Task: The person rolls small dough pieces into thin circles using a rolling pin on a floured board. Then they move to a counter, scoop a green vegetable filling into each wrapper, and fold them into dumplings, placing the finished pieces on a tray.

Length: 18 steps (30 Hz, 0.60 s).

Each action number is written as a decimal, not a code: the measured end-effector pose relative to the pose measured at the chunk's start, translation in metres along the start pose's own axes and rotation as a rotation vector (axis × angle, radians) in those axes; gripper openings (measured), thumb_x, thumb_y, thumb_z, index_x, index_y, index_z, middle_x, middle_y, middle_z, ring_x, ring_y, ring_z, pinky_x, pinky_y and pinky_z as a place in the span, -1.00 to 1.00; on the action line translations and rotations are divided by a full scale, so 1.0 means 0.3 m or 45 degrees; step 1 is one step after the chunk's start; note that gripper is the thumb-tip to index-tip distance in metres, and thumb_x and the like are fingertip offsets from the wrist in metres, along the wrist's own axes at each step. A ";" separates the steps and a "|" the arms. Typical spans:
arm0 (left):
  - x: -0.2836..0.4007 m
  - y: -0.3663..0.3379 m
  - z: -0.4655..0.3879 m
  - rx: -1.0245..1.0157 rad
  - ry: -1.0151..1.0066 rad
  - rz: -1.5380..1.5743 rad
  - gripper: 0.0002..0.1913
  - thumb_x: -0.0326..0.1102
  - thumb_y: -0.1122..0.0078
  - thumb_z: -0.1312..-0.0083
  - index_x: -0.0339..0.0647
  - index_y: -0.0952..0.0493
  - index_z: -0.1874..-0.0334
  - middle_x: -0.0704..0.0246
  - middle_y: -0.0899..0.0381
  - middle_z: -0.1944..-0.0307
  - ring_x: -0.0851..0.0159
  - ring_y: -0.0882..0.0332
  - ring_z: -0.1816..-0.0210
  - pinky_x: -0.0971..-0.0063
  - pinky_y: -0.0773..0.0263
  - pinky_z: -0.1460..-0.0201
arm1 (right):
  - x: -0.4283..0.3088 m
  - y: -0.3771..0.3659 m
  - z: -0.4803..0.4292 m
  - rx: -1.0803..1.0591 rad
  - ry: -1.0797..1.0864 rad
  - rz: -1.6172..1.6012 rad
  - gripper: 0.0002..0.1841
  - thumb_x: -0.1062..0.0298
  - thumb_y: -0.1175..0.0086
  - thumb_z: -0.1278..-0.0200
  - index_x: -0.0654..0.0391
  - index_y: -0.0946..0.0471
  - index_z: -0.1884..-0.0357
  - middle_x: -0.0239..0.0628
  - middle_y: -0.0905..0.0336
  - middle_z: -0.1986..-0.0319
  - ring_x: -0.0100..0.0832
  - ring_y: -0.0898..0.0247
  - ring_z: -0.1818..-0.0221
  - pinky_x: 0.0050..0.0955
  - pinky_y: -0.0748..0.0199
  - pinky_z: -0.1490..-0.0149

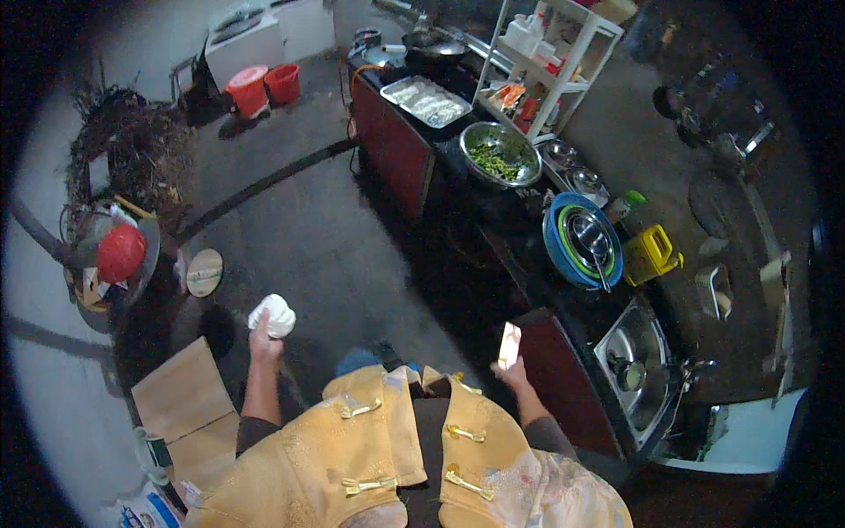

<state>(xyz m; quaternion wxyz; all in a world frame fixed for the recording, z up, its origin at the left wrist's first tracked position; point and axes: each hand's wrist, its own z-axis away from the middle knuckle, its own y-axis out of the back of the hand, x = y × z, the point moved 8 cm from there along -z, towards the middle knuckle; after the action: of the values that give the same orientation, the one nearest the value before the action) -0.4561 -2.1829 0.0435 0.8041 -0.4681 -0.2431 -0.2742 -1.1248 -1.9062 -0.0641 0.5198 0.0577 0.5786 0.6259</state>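
Observation:
In my left hand (264, 344) is a rounded white lump (280, 317), which looks like dough or a bunched cloth; I cannot tell which. It is held out over the dark floor, to the left of my body. My right hand (513, 376) grips a phone (509, 344) with a bright lit screen, close to the dark red cabinet front (558, 369) below the counter. Both forearms reach forward from under a yellow padded garment (370, 435) with bow-shaped fastenings.
Along the black counter are a tray of white food (426, 102), a steel bowl of chopped greens (500, 155), stacked basins (560, 241), a yellow jug (650, 254) and a sink (640, 373). Cardboard (188, 393), red buckets (248, 92) and brushwood (132, 138) stand at left.

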 end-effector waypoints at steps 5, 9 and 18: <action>0.056 0.027 -0.270 0.133 -0.053 0.019 -0.61 -0.38 -0.23 -0.38 -0.29 -0.45 -0.22 0.19 -0.60 -0.10 0.06 -0.63 -0.06 0.04 -0.59 -0.08 | -0.726 0.168 -0.417 -0.051 0.256 -0.197 -0.16 0.09 -0.47 0.16 0.37 -0.28 -0.09 0.05 -0.56 0.09 -0.09 -0.55 0.02 -0.23 -0.50 -0.07; 0.038 -0.098 -0.608 0.204 0.020 -0.004 -0.69 -0.40 -0.16 -0.42 -0.29 -0.50 -0.17 0.20 -0.64 -0.04 0.09 -0.67 0.00 0.09 -0.63 -0.03 | -1.167 0.292 -0.666 0.002 0.323 -0.301 -0.21 0.08 -0.45 0.11 0.28 -0.25 -0.07 0.00 -0.58 0.09 -0.07 -0.57 0.05 -0.20 -0.51 -0.06; -0.133 -1.031 -1.264 -0.205 0.293 -0.268 -0.59 -0.41 -0.26 -0.36 -0.32 -0.45 -0.23 0.22 -0.61 -0.11 0.16 -0.62 -0.09 0.18 -0.57 -0.15 | -1.713 0.409 -1.226 0.232 0.373 -0.345 -0.25 0.11 -0.46 0.14 0.28 -0.31 -0.02 -0.03 -0.58 0.15 -0.19 -0.56 0.12 -0.23 -0.51 0.00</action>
<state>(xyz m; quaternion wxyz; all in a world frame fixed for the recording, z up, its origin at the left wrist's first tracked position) -0.6412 -2.6377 0.0411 0.7533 -0.4684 -0.1744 -0.4274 -1.2113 -2.4933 0.1850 0.5021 -0.0653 0.7045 0.4973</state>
